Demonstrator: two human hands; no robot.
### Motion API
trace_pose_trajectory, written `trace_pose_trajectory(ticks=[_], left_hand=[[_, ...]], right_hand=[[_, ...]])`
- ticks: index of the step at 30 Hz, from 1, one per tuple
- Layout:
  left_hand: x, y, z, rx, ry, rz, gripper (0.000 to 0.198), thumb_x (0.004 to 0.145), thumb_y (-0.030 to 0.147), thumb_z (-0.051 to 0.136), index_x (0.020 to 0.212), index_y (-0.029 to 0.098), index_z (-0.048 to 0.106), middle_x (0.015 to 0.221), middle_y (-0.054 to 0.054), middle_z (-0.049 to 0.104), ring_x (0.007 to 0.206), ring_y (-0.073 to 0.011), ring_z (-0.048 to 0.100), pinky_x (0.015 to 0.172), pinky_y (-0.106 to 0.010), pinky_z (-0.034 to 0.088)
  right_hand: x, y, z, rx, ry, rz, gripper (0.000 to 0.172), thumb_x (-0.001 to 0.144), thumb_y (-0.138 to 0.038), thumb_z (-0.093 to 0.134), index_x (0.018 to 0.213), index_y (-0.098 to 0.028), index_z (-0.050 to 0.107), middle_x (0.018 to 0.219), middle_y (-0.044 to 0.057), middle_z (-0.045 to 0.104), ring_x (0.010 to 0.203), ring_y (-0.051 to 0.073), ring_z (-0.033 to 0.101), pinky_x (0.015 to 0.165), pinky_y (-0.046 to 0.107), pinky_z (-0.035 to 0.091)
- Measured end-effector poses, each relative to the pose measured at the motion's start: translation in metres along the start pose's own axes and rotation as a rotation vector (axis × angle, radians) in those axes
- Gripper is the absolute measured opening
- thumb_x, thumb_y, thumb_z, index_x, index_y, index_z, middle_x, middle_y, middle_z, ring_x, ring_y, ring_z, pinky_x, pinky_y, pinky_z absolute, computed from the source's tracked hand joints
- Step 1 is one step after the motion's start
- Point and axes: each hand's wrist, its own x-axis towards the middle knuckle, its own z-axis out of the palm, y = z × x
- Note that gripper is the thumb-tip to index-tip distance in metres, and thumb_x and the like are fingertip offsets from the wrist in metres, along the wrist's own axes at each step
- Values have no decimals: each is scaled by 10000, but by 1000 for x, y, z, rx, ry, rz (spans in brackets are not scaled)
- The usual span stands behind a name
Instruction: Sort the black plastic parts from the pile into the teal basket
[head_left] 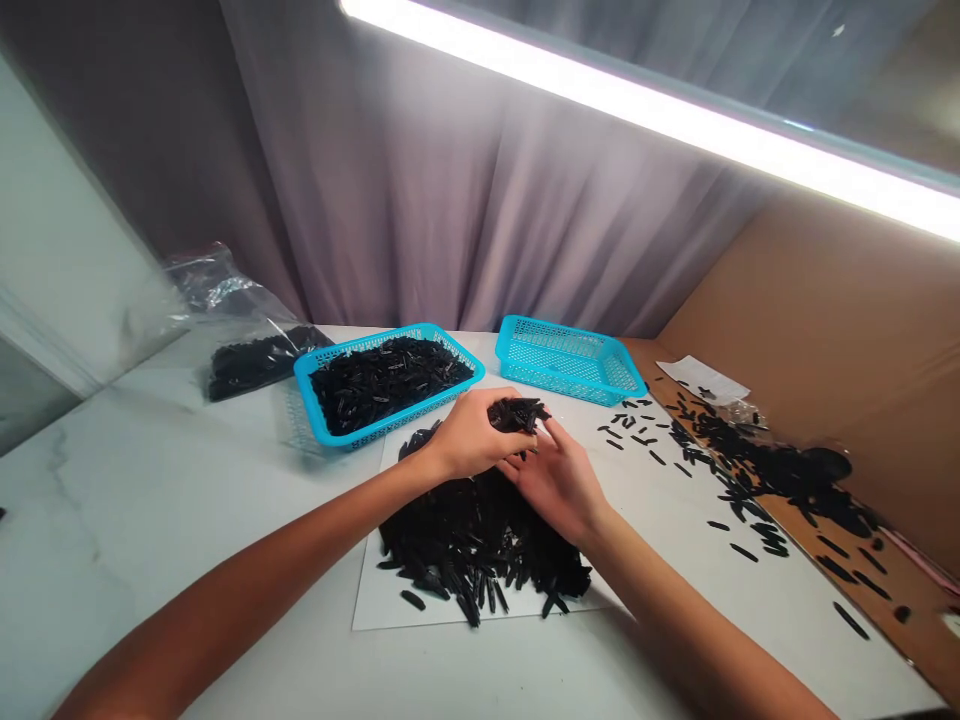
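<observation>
My left hand (474, 437) is closed around a bunch of small black plastic sticks (517, 412), held just above a big heap of the same black sticks (472, 540). The heap lies on a white sheet (375, 605) in front of me. My right hand (559, 480) sits right beside the left, fingers curled and touching the held bunch from below. Both forearms reach in from the bottom of the view.
A blue basket (315, 385) full of black sticks stands behind the heap, with an empty-looking blue basket (570, 360) to its right. A clear bag (247, 355) of sticks lies at back left. More sticks (765, 470) are scattered at right near a cardboard wall (840, 330).
</observation>
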Motion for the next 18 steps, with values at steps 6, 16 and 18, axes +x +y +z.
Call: trace_pose_trajectory(ticks=[6, 16, 18], left_hand=[[7, -9, 13, -135, 76, -9, 210, 862, 338, 551, 914, 136, 578, 835, -34, 634, 749, -151, 595, 710, -260, 497], [-2, -4, -3, 132, -179, 79, 278, 727, 135, 699, 999, 188, 675, 1010, -27, 697, 948, -212, 636, 889, -338, 483], [-4, 5, -6, 194, -216, 96, 286, 724, 154, 732, 1003, 190, 683, 1042, -39, 686, 971, -227, 630, 914, -364, 476]], right_hand=[[17, 24, 18, 267, 32, 115, 254, 947, -260, 462, 796, -227, 664, 776, 11, 755, 743, 170, 703, 766, 337, 574], [14, 15, 10, 423, 93, 165, 264, 904, -123, 443, 816, -169, 687, 781, 39, 746, 725, 164, 700, 698, 280, 589], [11, 13, 10, 438, 109, 169, 266, 919, -142, 446, 806, -166, 686, 772, 36, 741, 727, 162, 702, 691, 268, 586]])
